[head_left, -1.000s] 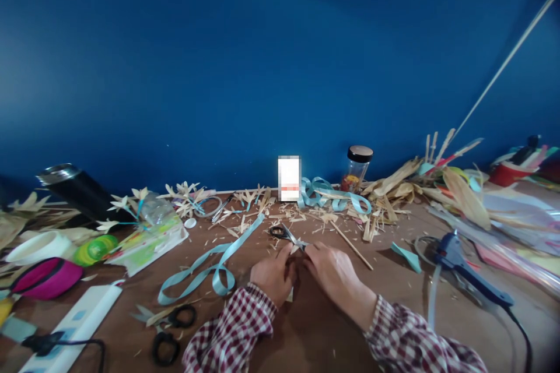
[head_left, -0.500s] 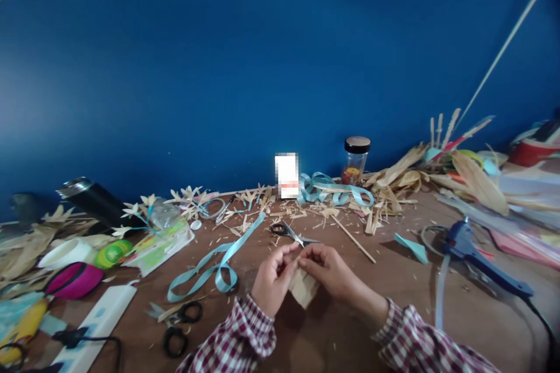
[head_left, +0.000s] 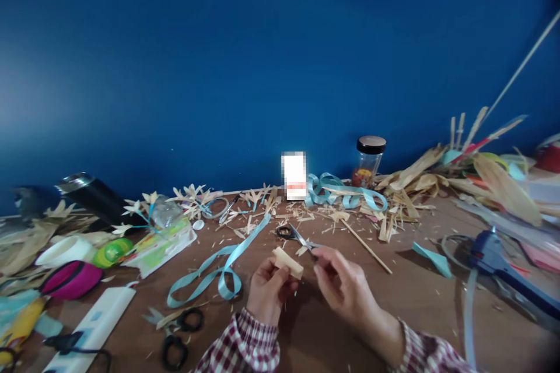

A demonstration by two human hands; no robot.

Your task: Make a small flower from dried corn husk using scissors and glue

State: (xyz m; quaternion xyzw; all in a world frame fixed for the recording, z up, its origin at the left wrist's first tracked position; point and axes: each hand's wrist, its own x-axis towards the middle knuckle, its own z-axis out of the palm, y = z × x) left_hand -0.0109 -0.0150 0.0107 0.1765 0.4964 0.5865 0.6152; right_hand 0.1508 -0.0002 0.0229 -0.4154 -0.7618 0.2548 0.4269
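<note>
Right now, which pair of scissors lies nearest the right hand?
The small scissors, lying just beyond the right hand. The larger black-handled scissors lie far off, left of the left hand, which holds a husk piece.

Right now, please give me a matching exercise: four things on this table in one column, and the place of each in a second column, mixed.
1. pale husk piece
2. glass jar
3. glue gun
4. small scissors

a. flat on the table, in the middle
b. at the far right side
c. in the left hand
d. against the blue wall

Pairs: 1-c, 2-d, 3-b, 4-a
</note>
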